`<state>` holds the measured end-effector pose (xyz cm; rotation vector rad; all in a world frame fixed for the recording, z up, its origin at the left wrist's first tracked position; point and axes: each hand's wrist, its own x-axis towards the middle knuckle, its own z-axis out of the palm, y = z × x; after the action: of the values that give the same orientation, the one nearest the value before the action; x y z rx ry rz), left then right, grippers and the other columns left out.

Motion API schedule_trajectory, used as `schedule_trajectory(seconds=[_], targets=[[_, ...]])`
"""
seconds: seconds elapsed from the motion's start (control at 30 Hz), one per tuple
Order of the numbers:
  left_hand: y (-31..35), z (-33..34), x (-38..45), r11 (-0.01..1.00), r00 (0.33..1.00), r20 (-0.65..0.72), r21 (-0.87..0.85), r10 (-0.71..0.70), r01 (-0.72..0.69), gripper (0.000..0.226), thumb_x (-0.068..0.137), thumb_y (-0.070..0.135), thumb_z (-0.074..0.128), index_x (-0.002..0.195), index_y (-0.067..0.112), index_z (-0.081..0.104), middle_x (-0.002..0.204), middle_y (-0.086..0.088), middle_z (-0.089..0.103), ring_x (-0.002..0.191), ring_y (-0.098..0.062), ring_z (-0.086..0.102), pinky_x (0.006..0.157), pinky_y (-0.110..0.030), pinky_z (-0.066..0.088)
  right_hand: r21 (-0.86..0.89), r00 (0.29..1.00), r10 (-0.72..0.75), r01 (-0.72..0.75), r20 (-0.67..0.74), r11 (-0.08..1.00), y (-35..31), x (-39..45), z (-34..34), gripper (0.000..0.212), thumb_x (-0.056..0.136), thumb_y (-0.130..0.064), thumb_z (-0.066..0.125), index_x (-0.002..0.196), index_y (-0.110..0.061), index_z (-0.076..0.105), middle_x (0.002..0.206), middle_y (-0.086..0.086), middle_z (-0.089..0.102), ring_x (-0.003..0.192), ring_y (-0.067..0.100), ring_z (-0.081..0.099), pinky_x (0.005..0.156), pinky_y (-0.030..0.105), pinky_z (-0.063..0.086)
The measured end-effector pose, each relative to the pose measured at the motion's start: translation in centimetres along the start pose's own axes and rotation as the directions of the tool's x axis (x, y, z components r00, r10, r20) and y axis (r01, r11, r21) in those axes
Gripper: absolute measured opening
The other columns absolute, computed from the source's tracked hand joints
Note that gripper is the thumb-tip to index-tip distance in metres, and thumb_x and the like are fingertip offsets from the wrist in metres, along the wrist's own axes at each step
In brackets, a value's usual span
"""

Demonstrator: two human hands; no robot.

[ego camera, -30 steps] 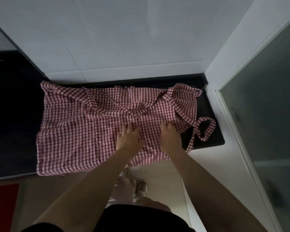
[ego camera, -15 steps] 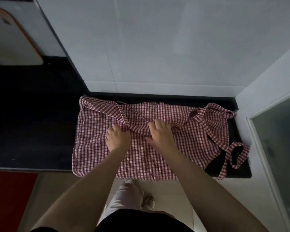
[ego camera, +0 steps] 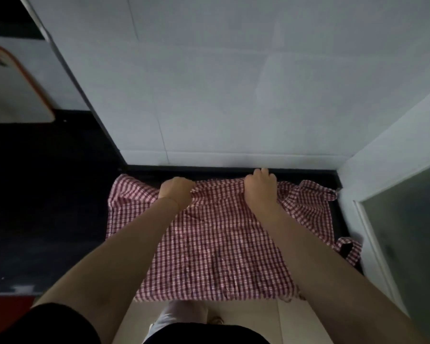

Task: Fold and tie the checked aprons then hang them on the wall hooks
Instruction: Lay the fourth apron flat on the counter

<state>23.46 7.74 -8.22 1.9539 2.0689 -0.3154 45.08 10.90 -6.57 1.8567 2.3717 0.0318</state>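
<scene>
Red-and-white checked apron (ego camera: 216,247) lies spread flat on the dark desk (ego camera: 47,219), front hem hanging just over the near edge. Long axis runs left-right, parallel to the white tiled wall (ego camera: 233,83); bib and strap end point right toward the corner. Strap loop (ego camera: 349,250) lies off the right side on the desk. No readable writing or brand on the fabric.

Left hand (ego camera: 175,193) grips the far edge of the cloth, fingers curled into a bunched fold. Right hand (ego camera: 261,188) holds the same far edge further right, fingers curled over it close to the wall base. Both grips closed on fabric, hands apart.

White board with orange rim (ego camera: 18,88) leans at far left; small mark on it, unreadable. Frosted glass door (ego camera: 407,232) at right.
</scene>
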Motion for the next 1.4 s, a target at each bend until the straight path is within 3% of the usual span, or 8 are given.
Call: schedule_trajectory(seconds=[0.13, 0.37, 0.63, 0.77, 0.93, 1.13, 1.27, 1.4], targets=[[-0.9, -2.9, 0.5, 0.987, 0.991, 0.051, 0.109, -0.12, 0.114, 0.02, 0.094, 0.019, 0.057, 0.11, 0.014, 0.068, 0.117, -0.005, 0.064, 0.109, -0.024, 0.062, 0.078, -0.034, 0.05, 0.007, 0.996, 0.084, -0.084, -0.015, 0.996, 2.1, 2.2, -4.9, 0.022, 0.096, 0.0, 0.047, 0.105, -0.004, 0.066, 0.112, 0.011, 0.058, 0.103, 0.028, 0.058, 0.073, 0.033, 0.043], [0.6, -10.7, -0.2, 0.865, 0.901, -0.362, -0.5, -0.242, 0.031, 0.017, 0.095, 0.027, 0.051, 0.094, 0.011, 0.051, 0.086, -0.001, 0.053, 0.077, -0.02, 0.05, 0.063, -0.032, 0.038, 0.244, 0.927, 0.352, -0.315, -0.126, 0.917, 5.2, 4.2, -12.7, 0.042, 0.097, 0.001, 0.035, 0.139, 0.0, 0.04, 0.098, 0.012, 0.061, 0.058, 0.019, 0.042, 0.049, 0.03, 0.026], [1.0, -18.8, -2.4, 0.843, 0.902, -0.374, -0.537, -0.216, -0.02, 0.011, 0.091, 0.016, 0.055, 0.101, 0.011, 0.058, 0.093, -0.003, 0.058, 0.083, -0.021, 0.053, 0.067, -0.032, 0.042, 0.344, 0.905, 0.426, -0.401, 0.002, 0.849, 6.5, 2.2, -18.5, 0.023, 0.095, 0.0, 0.047, 0.101, -0.002, 0.069, 0.099, 0.012, 0.072, 0.094, 0.028, 0.068, 0.071, 0.028, 0.045], [0.1, -21.4, -3.7, 0.915, 0.93, -0.287, -0.388, -0.23, 0.107, 0.01, 0.093, 0.007, 0.046, 0.093, 0.004, 0.056, 0.092, -0.01, 0.064, 0.077, -0.024, 0.059, 0.065, -0.032, 0.046, 0.756, 0.827, 0.312, -0.557, 0.467, 0.345, 7.3, 1.6, -19.5, 0.027, 0.103, -0.007, 0.044, 0.11, 0.015, 0.059, 0.054, 0.016, 0.065, 0.048, 0.023, 0.065, 0.047, 0.028, 0.053], [0.2, -23.2, -5.5, 0.97, 0.993, -0.054, -0.228, -0.104, 0.09, 0.029, 0.086, 0.031, 0.074, 0.077, 0.006, 0.062, 0.059, -0.003, 0.06, 0.052, -0.013, 0.058, 0.059, -0.025, 0.05, 0.83, 0.824, 0.109, -0.555, 0.557, -0.045, 7.7, 0.9, -20.6, 0.05, 0.11, -0.022, 0.034, 0.144, 0.014, 0.036, 0.122, 0.032, 0.06, 0.097, 0.042, 0.063, 0.085, 0.047, 0.055], [0.9, -21.4, -5.4, 0.907, 0.917, -0.25, -0.367, -0.309, 0.206, 0.021, 0.097, 0.011, 0.045, 0.099, 0.001, 0.064, 0.087, -0.009, 0.062, 0.085, -0.024, 0.061, 0.076, -0.031, 0.049, 0.818, 0.858, 0.189, -0.513, 0.479, 0.258, 6.3, 0.6, -21.9, 0.041, 0.107, -0.024, 0.034, 0.132, 0.005, 0.049, 0.13, 0.016, 0.06, 0.106, 0.034, 0.056, 0.098, 0.053, 0.045], [1.7, -20.7, -5.6, 0.794, 0.668, -0.629, -0.6, -0.396, -0.095, 0.035, 0.087, -0.009, 0.036, 0.116, -0.001, 0.056, 0.121, -0.021, 0.058, 0.111, -0.033, 0.053, 0.092, -0.04, 0.044, 0.897, 0.844, 0.535, -0.203, -0.044, 0.394, 4.5, 0.3, -21.6, 0.038, 0.103, -0.016, 0.04, 0.138, 0.0, 0.04, 0.135, 0.017, 0.056, 0.117, 0.031, 0.057, 0.092, 0.036, 0.042], [1.4, -19.0, -6.4, 0.823, 0.485, -0.822, -0.478, -0.297, -0.307, 0.047, 0.081, -0.008, 0.044, 0.127, 0.002, 0.049, 0.143, -0.021, 0.039, 0.142, -0.036, 0.025, 0.12, -0.044, 0.022, 0.873, 0.81, 0.487, 0.062, -0.327, 0.483, 4.3, -1.6, -20.0, 0.027, 0.102, -0.011, 0.043, 0.128, -0.004, 0.042, 0.116, 0.016, 0.062, 0.095, 0.024, 0.059, 0.069, 0.023, 0.029]])
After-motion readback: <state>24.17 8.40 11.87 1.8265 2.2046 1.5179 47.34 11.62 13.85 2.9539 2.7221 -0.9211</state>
